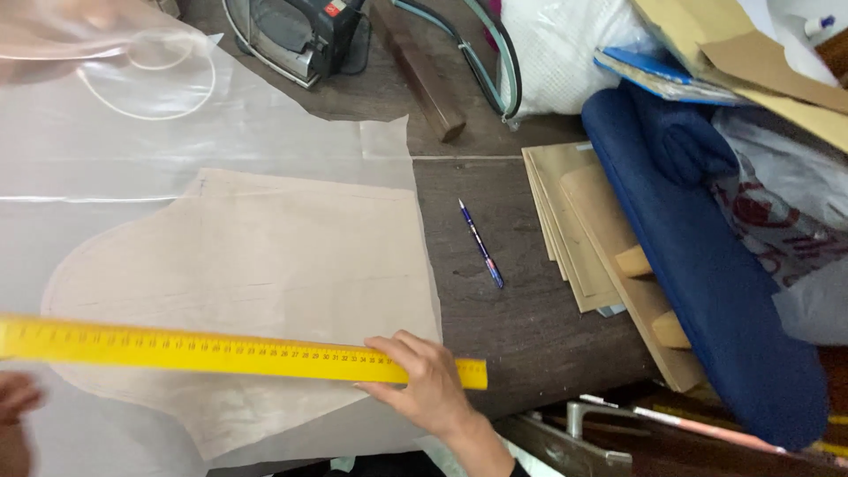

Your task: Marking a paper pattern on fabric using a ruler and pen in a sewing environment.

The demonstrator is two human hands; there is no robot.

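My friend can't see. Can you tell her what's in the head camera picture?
A right hand presses a yellow ruler flat across a beige fabric piece on a dark table. The left hand barely shows at the edge. A blue pen lies nearby, and an iron sits farther off.

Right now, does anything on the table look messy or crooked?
The work spot looks tidy: the ruler lies flat across the beige cloth, pinned by the right hand. The odd bit is the right side: cardboard sheets stick out past the table edge, with bags and a blue cushion heaped beside them.
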